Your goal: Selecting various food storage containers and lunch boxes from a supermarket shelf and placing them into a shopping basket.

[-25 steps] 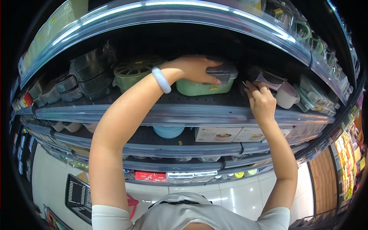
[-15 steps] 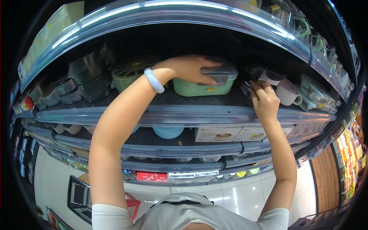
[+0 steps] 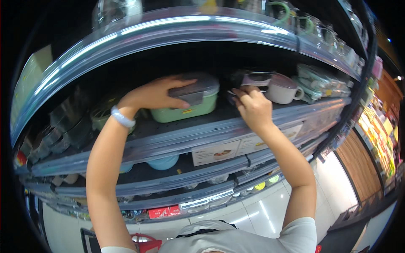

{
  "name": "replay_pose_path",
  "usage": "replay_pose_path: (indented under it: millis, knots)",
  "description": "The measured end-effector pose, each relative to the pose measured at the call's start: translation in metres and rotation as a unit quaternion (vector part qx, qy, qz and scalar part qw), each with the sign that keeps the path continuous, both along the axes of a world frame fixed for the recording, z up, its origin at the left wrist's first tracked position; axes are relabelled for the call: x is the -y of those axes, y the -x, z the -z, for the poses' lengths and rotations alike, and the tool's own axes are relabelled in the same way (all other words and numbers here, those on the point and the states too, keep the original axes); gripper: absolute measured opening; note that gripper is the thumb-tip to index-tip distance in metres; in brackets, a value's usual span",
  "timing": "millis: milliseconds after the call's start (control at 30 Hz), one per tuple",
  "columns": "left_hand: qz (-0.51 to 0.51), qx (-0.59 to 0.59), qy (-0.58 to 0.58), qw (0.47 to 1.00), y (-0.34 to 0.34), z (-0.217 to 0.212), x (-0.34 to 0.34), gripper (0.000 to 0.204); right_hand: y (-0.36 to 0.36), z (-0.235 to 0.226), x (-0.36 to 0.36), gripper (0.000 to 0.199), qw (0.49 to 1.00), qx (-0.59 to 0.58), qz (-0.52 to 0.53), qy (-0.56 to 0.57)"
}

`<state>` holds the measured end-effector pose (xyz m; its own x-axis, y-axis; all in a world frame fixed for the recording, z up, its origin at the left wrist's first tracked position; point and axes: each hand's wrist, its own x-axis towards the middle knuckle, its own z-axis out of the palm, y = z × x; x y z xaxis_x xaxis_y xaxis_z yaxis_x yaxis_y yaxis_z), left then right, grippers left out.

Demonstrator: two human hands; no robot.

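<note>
A light green lunch box (image 3: 185,113) with a clear grey lid stands on the middle shelf. My left hand (image 3: 158,93) lies over the lid's left part, fingers spread, thumb along the front edge. My right hand (image 3: 255,109) is to the box's right, fingers pinched together around something thin that they mostly hide. Just behind these fingers is a dark item with a pale pink band (image 3: 256,79), blurred. Beside it on the right stands a whitish lidded mug (image 3: 282,89) with a handle.
Clear-wrapped containers (image 3: 322,82) sit at the shelf's right end. Round green containers (image 3: 101,118) and wrapped dark pots (image 3: 69,122) stand left. Overhead runs a shelf edge (image 3: 190,31) with glassware above. Boxes (image 3: 217,153) and a blue bowl (image 3: 163,162) occupy the shelf below.
The view has turned and shifted, so the shelves now slant up to the right. My left hand stays on the lunch box, and my right hand stays pinched beside the mug.
</note>
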<state>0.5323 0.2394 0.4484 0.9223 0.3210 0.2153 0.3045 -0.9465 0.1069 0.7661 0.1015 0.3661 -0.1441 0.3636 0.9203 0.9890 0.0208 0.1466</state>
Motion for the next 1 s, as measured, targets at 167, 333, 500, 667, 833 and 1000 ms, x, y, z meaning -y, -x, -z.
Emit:
replay_pose_path:
  millis: [167,333,500,667,833,1000]
  knots:
    - [0.029,0.011,0.016,0.999,0.004,0.002,-0.010,0.068,-0.013,-0.007,0.022,0.015,0.998,-0.022,-0.003,-0.055]
    - [0.036,0.009,0.048,0.998,0.000,0.002,-0.012,0.072,-0.104,-0.015,0.062,0.014,0.961,-0.182,0.183,-0.099]
    - [0.034,0.010,0.031,0.999,-0.001,-0.002,-0.008,0.073,-0.142,-0.008,0.075,0.019,0.943,-0.207,0.259,-0.039]
    - [-0.006,0.075,0.028,0.997,-0.025,-0.013,0.017,0.069,-0.106,-0.015,0.063,0.022,0.973,-0.196,0.120,0.013]
    - [-0.049,0.074,-0.098,0.991,-0.084,-0.011,0.044,0.072,-0.088,-0.017,0.045,0.024,0.962,-0.237,0.087,0.102]
    - [-0.102,-0.075,-0.115,0.985,-0.097,-0.001,0.061,0.055,-0.068,-0.012,0.033,0.027,0.945,-0.305,0.014,0.116]
